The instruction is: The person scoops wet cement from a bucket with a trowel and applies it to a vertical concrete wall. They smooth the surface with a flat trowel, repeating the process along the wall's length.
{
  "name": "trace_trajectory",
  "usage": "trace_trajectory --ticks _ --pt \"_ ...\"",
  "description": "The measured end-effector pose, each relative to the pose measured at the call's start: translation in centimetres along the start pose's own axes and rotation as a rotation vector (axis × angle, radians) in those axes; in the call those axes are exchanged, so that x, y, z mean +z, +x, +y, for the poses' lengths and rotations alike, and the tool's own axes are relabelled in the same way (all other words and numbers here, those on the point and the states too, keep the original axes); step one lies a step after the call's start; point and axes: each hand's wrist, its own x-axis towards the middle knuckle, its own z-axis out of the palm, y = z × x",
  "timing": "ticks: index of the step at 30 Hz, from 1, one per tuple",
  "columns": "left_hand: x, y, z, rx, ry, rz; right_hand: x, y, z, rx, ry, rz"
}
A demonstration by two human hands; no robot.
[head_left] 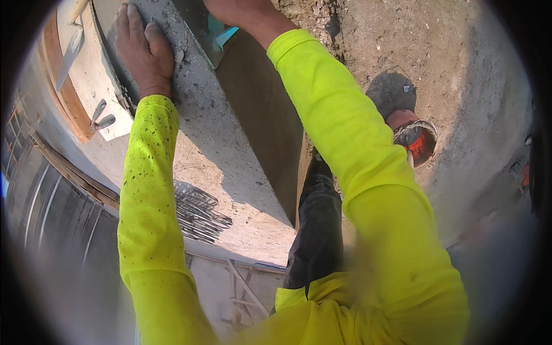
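My left hand [144,54] lies with fingers apart on a rough grey concrete ledge [201,123], beside its upper left edge. My right hand [247,17] is at the top edge, over a flat grey plate [201,43] with a bright teal piece [225,37]; its fingers are bent and partly cut off, and what they hold is unclear. The side face [259,132] of the ledge is brown and smooth. Left of my left hand are a trowel [70,54] with a pale handle and a smaller metal tool [102,121] on a pale board [115,125].
A red bucket [422,146] stands on the dirt ground [443,63] at right. My dark-trousered leg [316,224] is beside the ledge. Dark streaky material [201,213] lies on the ledge's lower part. Timber strips [75,167] and framing [241,287] lie at lower left and bottom.
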Motion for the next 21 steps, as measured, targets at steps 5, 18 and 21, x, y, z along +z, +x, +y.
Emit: trace_trajectory --ticks 5,18,21 --pt "-0.9 0.1 -1.4 0.017 0.024 0.048 -3.6 -33.3 1.9 1.056 0.096 -0.369" --pt "-4.5 -8.6 4.0 -0.138 0.240 -0.021 -2.2 -28.6 3.1 0.288 0.093 -0.178" --pt "-6.5 -17.7 10.7 -0.132 -0.109 -0.037 -6.6 -43.8 5.6 0.760 0.103 -0.366"
